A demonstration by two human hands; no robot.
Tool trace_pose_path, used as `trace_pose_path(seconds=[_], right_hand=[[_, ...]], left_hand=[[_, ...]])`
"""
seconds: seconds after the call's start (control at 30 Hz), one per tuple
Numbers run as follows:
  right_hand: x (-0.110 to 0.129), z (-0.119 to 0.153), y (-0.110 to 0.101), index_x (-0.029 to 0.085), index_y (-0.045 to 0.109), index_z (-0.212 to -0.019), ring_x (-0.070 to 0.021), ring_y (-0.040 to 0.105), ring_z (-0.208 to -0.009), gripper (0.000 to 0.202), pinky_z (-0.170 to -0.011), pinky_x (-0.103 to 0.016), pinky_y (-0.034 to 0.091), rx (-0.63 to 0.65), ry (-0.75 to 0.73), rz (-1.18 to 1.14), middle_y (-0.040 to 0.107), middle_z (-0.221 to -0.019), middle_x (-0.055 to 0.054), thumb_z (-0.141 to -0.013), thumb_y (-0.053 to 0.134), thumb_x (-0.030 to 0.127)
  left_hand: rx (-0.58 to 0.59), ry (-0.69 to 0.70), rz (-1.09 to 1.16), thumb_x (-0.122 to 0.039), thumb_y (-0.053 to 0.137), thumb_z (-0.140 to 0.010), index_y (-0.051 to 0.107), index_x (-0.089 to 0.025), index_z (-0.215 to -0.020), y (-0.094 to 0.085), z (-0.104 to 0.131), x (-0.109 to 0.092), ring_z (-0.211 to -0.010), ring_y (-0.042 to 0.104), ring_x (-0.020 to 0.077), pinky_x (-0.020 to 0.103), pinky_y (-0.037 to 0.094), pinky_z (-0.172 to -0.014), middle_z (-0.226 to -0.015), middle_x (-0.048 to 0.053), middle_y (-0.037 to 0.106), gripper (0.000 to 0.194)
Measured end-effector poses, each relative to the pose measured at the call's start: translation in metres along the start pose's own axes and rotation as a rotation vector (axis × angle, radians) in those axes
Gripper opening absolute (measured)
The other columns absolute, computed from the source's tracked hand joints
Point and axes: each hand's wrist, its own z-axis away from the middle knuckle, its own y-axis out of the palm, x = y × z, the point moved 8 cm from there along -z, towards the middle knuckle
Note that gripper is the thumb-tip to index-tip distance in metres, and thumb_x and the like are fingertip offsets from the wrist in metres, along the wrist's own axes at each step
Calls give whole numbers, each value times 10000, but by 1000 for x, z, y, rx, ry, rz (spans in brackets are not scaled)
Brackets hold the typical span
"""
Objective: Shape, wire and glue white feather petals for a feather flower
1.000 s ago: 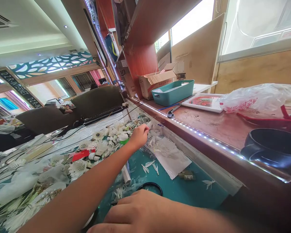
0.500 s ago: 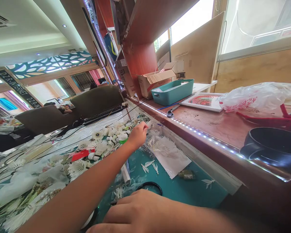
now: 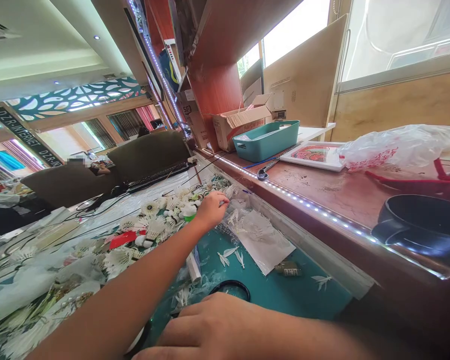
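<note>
My left hand [image 3: 212, 210] reaches over the far end of a heap of white feather shuttlecocks [image 3: 155, 225]. Its fingers are curled together at the tips; whatever they hold is too small to make out. Close to the camera, my right hand [image 3: 217, 325] is bent over the green table surface [image 3: 217, 250], with its fingertips hidden. A black ring-shaped thing [image 3: 232, 286] shows just beyond its knuckles, and a dark curved edge shows below its fingers. Loose white feathers [image 3: 230, 255] lie between the hands. To the right of my left hand is a clear plastic sheet [image 3: 260, 240] with feather bits on it.
A small dark green labelled item [image 3: 288, 269] lies near the sheet. On the raised brown ledge are a teal basket [image 3: 266, 142], a wrench-like tool [image 3: 263, 174], a plastic bag [image 3: 401, 147] and a black mug [image 3: 420, 225]. Cables and a keyboard [image 3: 157, 177] lie at the far left.
My left hand has dipped slightly and its fingers have shifted a little at the far end of the heap. My right hand stays in about the same place.
</note>
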Motion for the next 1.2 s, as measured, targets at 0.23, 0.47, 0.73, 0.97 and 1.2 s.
trace_pose_path(seconds=[0.23,0.47,0.73,0.97,1.2], right_hand=[[1,-1,1,186,319,-1444,-143,638,-869,369,-675,-236,468,-11,-15,77,677,-1070,-13,-1140,303,395],[2,-1,-2,179,350,-1428,-142,650,-883,345,-670,-239,459,7,-9,100,685,-1061,-12,-1139,335,366],[0,-1,5,185,329,-1433,-148,647,-861,360,-624,-244,438,2,-21,94,681,-1052,-17,-1140,311,394],[2,-1,0,167,372,-1423,-147,616,-840,353,-627,-243,433,-8,-19,81,676,-1048,-15,-1133,337,366],[2,0,-2,185,381,-1393,-133,627,-858,299,-625,-225,431,8,3,74,672,-1044,-10,-1147,306,338]], left_hand=[[49,37,18,-332,656,-1011,681,-191,-1218,-1,5,7,-1102,689,251,471,592,-953,-1286,99,687,251],[18,117,21,-330,655,-1012,679,-186,-1217,-6,22,9,-1101,690,251,475,591,-955,-1277,99,690,251],[3,366,-25,-321,666,-1003,683,-185,-1210,-18,56,-15,-1185,658,276,514,559,-1012,-1321,104,670,248],[48,569,-138,-314,675,-996,691,-193,-1197,-16,75,-39,-1229,633,288,530,541,-1037,-1350,105,656,235],[26,620,-247,-282,675,-997,697,-178,-1158,-14,68,-41,-1157,667,268,509,562,-1001,-1268,92,691,193]])
